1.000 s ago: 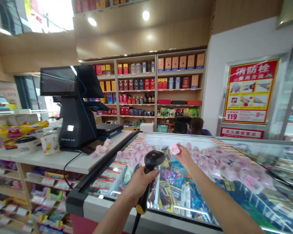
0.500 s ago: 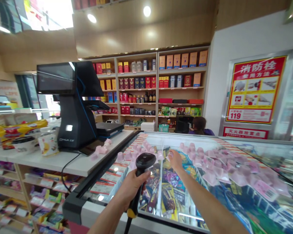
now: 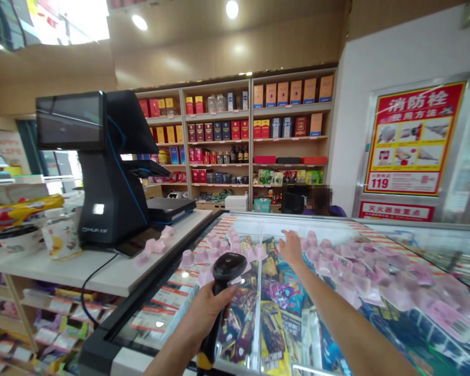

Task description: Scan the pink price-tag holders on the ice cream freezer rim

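Observation:
My left hand (image 3: 208, 313) is wrapped round the handle of a black barcode scanner (image 3: 229, 265) with a yellow lower end, held upright over the freezer. My right hand (image 3: 291, 248) is stretched out over the glass top with its fingers apart, and nothing shows in it. Just to its right lies a large spread of small pink translucent cups (image 3: 362, 266), some with barcode labels. A smaller group of pink cups (image 3: 215, 244) is on the left, behind the scanner. One pink cup (image 3: 260, 253) lies between the scanner and my right hand.
Under the glass of the chest freezer (image 3: 102, 334) are colourful ice-cream packets (image 3: 274, 329). On the left counter (image 3: 113, 277) stand a cash register (image 3: 115, 183), more pink cups (image 3: 159, 244) and a paper cup (image 3: 19, 237). A person (image 3: 321, 201) sits behind the freezer.
My right hand has moved right, away from the pink cup in the middle, toward the larger group, and its fingers have spread. The view has shifted slightly; my left hand still holds the barcode scanner.

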Demonstrator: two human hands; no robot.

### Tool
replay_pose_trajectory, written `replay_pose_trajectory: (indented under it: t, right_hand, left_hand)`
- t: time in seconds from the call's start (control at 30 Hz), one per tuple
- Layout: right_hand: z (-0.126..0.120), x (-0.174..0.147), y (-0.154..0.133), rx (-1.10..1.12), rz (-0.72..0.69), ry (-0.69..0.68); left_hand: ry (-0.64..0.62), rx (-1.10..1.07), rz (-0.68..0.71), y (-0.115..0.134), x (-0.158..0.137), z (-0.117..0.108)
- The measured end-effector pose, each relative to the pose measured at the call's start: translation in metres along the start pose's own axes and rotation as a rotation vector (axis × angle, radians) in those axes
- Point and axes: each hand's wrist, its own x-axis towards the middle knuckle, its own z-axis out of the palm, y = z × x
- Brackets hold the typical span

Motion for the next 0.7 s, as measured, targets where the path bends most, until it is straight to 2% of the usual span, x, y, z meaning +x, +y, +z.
replay_pose_trajectory:
  t: [0.07, 0.17, 0.33, 0.5, 0.6, 0.7]
  right_hand:
    - [-0.009, 0.009, 0.025, -0.169, 0.059, -0.057]
    - [-0.017, 0.011, 0.041, -0.285, -0.001, -0.174]
    - [-0.021, -0.007, 0.024, -0.167, -0.137, -0.251]
    - [-0.025, -0.022, 0.020, 0.044, -0.059, -0.167]
    - [-0.030, -0.025, 0.015, 0.272, 0.075, -0.141]
    - [-0.035, -0.027, 0.000, 0.758, 0.393, -0.102]
  left_hand:
    - [0.009, 0.029, -0.004, -0.001, 0.000, -0.001]
    - [0.005, 0.052, -0.003, -0.001, -0.003, 0.001]
    - [-0.041, 0.033, -0.019, 0.002, -0.015, 0.004]
    - [-0.016, 0.046, -0.009, 0.006, -0.032, -0.002]
    - [0.033, 0.033, -0.009, 0.006, -0.042, -0.007]
    - [0.052, 0.007, 0.003, 0.004, -0.050, -0.010]
